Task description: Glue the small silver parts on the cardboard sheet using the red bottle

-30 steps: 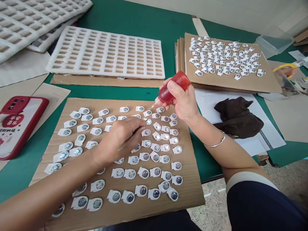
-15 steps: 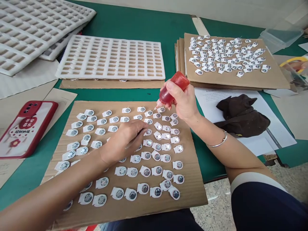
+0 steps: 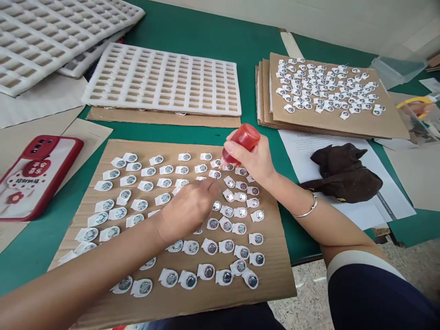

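My right hand (image 3: 258, 161) is wrapped round a small red squeeze bottle (image 3: 246, 137), tilted with its tip down to the left. That tip is close above the small round parts with white tabs and silver centres (image 3: 206, 271), which lie in rough rows on a cardboard sheet (image 3: 275, 284). Over the middle of the sheet, my left hand (image 3: 189, 206) is closed, its fingertips pinched together near the bottle's tip. Whatever those fingers hold, if anything, is hidden by the hand.
Behind the sheet lies a white foam grid tray (image 3: 237, 91) on cardboard, with more trays (image 3: 68, 43) at back left. Stacked cardboard (image 3: 388, 117) at back right bears many similar parts. A phone (image 3: 44, 183) lies left; dark cloth (image 3: 350, 176) rests on paper at right.
The bottle and my right hand have come down and are tilted more steeply. My left hand has moved slightly right, its fingers turned. The whole view has shifted a little.
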The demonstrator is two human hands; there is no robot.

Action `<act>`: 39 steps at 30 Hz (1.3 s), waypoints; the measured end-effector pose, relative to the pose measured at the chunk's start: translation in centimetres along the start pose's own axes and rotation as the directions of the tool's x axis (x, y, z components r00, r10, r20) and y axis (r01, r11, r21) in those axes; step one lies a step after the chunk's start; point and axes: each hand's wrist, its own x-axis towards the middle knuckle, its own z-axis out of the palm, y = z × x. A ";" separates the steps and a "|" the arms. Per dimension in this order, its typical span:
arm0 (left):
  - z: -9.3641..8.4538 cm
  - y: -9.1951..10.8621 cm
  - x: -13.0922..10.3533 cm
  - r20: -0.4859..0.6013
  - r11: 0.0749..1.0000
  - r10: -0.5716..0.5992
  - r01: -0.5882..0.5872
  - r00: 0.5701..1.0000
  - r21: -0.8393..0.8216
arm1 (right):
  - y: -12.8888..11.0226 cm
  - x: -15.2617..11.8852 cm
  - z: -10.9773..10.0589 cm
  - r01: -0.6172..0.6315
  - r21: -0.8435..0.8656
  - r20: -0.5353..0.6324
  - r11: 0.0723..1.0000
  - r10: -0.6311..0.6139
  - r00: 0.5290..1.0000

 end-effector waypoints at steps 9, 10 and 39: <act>1.6 0.8 -0.1 -0.055 0.895 0.170 -0.131 0.984 0.427 | 0.8 -0.7 0.8 0.125 -0.297 0.033 0.947 -0.120 0.992; 1.8 0.8 -0.1 -0.063 0.885 0.179 -0.132 0.982 0.447 | 0.9 -0.7 0.8 0.140 -0.304 0.038 0.942 -0.135 0.990; 2.1 0.9 -0.2 -0.069 0.868 0.190 -0.134 0.979 0.478 | 1.3 -0.7 0.9 0.248 -0.368 0.109 0.896 -0.223 0.969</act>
